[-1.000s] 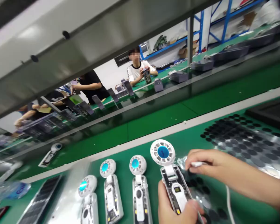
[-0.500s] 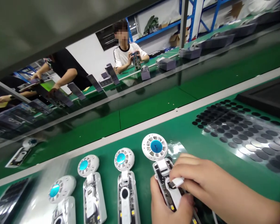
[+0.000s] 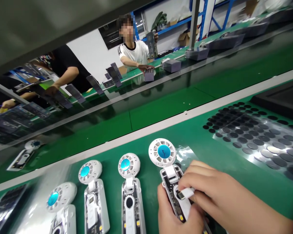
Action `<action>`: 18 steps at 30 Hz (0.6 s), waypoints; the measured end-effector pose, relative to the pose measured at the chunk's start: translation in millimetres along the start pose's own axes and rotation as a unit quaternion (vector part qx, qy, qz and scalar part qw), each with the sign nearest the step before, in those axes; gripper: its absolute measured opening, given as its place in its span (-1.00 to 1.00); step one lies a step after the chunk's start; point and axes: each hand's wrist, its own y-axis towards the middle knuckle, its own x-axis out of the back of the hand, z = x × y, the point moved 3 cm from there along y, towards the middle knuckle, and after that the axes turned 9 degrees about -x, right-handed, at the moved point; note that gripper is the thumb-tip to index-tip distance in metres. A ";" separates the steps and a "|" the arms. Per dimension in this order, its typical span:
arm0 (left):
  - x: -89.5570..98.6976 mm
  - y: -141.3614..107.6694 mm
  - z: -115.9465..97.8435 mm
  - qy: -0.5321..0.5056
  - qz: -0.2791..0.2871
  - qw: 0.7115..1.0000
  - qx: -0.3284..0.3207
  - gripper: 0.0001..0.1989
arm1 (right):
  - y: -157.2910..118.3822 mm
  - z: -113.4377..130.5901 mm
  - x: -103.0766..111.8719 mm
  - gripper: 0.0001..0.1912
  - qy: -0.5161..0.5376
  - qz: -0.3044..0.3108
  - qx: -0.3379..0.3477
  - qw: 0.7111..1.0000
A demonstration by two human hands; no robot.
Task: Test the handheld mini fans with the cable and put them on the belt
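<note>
A white handheld fan unit point(image 3: 169, 169) with a round head and blue centre lies on the green mat. My left hand point(image 3: 175, 216) grips its clear body from below. My right hand point(image 3: 207, 191) is over the body, its fingertips pinching a small white tool point(image 3: 185, 194) whose tip rests on the unit's middle. Three similar fan units point(image 3: 129, 191) lie in a row to the left.
A clear sheet with several dark round pads point(image 3: 254, 136) lies at right. A conveyor belt point(image 3: 166, 107) runs behind the white edge strip, carrying one more fan unit point(image 3: 24, 154) at left. Beyond the belt, other people handle dark boxes point(image 3: 148, 76).
My right hand came down from beside the fan head onto the unit's body with the white tool. The view shifted slightly left and down. The person across lifted a box.
</note>
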 end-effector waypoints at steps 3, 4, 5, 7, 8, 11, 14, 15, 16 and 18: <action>1.8 0.0 2.3 0.014 -0.001 1.000 -0.005 -0.47 | -3.5 0.9 -2.0 -0.69 -0.013 -0.020 0.031 0.999; 2.7 0.0 4.2 0.016 0.000 1.000 -0.004 -0.48 | -4.6 1.2 -3.1 -0.70 -0.026 -0.024 0.045 0.998; 3.8 0.0 6.3 0.018 0.001 1.000 -0.002 -0.48 | -5.7 1.1 -4.5 -0.71 -0.041 -0.028 0.057 0.997; 5.9 0.3 10.5 0.018 0.003 1.000 0.004 -0.46 | -7.0 -0.4 -7.9 -0.72 -0.074 -0.028 0.072 0.994; 6.9 0.5 12.1 0.014 0.006 1.000 0.007 -0.45 | -7.4 -1.6 -9.4 -0.72 -0.092 -0.031 0.077 0.992; 8.6 1.7 13.4 0.001 0.013 1.000 0.013 -0.40 | -8.3 -4.1 -11.4 -0.67 -0.145 -0.055 0.120 0.981; 9.1 2.9 8.4 0.002 0.001 1.000 0.010 -0.39 | -10.4 -4.0 -10.2 -0.67 -0.190 -0.065 0.186 0.962; 9.2 3.1 6.0 0.012 -0.008 1.000 0.009 -0.38 | -11.0 -3.9 -9.2 -0.66 -0.208 -0.060 0.195 0.957; 9.0 3.2 3.6 0.026 -0.015 0.999 0.010 -0.39 | -11.4 -3.6 -7.8 -0.65 -0.226 -0.055 0.198 0.952; 8.4 3.2 -0.5 0.058 -0.021 0.998 0.012 -0.41 | -11.4 -2.7 -4.4 -0.56 -0.251 -0.040 0.185 0.949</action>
